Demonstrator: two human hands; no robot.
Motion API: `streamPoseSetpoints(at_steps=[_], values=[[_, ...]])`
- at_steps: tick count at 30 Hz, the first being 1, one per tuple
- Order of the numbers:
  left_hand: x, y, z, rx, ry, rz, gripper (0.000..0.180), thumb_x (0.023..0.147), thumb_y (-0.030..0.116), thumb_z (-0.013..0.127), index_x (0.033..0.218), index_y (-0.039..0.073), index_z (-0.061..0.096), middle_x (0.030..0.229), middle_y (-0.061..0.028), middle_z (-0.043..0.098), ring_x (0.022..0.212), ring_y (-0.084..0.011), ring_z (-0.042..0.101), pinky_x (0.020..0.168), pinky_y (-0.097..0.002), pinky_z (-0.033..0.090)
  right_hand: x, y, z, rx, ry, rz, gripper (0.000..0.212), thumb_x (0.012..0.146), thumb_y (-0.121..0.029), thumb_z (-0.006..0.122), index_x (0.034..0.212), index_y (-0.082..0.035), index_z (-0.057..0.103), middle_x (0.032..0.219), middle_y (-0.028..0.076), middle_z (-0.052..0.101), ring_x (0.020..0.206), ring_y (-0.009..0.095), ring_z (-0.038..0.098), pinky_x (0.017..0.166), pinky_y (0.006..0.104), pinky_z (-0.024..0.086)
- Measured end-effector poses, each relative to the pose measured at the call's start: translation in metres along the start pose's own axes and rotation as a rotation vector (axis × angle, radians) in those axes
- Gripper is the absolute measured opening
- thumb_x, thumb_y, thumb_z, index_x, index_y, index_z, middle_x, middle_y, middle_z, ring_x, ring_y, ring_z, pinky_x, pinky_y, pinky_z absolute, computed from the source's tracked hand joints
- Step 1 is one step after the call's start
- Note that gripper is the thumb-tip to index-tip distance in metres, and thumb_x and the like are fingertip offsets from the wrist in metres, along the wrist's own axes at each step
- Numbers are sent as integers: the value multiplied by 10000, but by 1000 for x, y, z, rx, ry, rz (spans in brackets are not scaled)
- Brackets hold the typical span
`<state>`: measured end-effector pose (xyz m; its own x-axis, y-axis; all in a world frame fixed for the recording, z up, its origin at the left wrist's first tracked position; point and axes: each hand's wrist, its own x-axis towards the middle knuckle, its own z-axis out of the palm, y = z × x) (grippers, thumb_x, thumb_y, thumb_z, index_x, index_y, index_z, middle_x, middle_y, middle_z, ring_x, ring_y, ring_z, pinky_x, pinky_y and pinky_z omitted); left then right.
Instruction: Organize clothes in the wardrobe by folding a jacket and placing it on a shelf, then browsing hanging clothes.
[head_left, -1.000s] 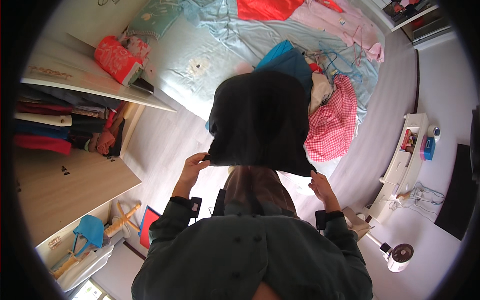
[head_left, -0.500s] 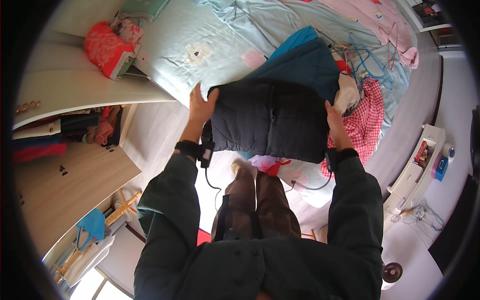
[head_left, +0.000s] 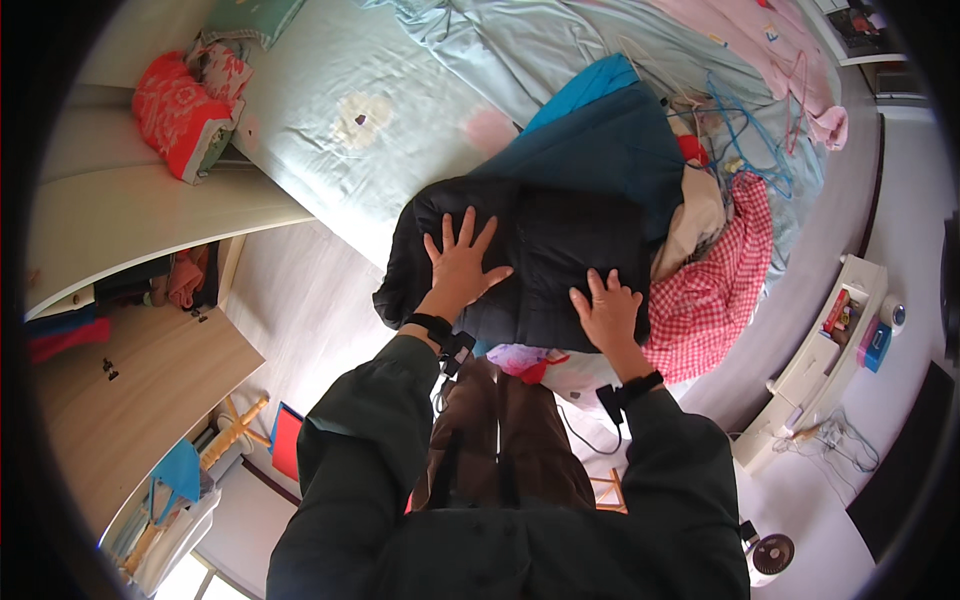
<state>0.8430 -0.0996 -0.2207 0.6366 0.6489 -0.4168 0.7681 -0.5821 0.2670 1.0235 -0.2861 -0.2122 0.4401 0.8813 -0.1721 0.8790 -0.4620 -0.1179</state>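
Head view: a black garment (head_left: 560, 225) lies folded into a broad, flattish bundle at the near edge of the bed (head_left: 270, 120), directly under both of the person's hands. The left hand (head_left: 461, 270) rests palm down on the left part of the garment, its fingers spread wide and the thumb pointing to the right, so that cloth shows on either side of it and beyond its fingertips. The right hand (head_left: 610, 315) lies on the lower right part, near the garment's right edge, its fingers apart but less widely than the left's. Neither hand grips anything; both touch the black cloth from above.

Just beyond the garment, and partly covered by it, is a dark teal cloth (head_left: 595, 150) with a brighter blue strip along its far edge. To the right, a red-and-white checked cloth (head_left: 715, 305) lies beside the garment, with a beige cloth (head_left: 690, 225) above it. Further off to the upper right are blue hangers (head_left: 745, 130) in a tangle and a pink cloth (head_left: 740, 50).
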Motion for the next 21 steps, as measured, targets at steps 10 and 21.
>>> streamPoseSetpoints(at_steps=[10, 21], values=[[28, -32, -1, -318, -193, 57, 751, 743, 567, 576, 1365, 231, 324, 1464, -113, 151, 1325, -399, 130, 1003, -609, 140, 20, 42, 61, 451, -93, 23, 578, 803, -436, 584, 1243, -83, 455, 1215, 285, 466, 951, 419, 534, 883, 488, 365], [-41, -133, 59, -1050, -66, -531, 1028, 516, 455, 824, 1298, -18, 353, 1190, -192, 523, 1132, -300, 490, 964, -317, 372, 26, 85, 65, 1052, -674, 548, 1123, 592, -403, 800, 1335, 123, 143, 1362, 208, 313, 1239, 284, 356, 991, 311, 329]])
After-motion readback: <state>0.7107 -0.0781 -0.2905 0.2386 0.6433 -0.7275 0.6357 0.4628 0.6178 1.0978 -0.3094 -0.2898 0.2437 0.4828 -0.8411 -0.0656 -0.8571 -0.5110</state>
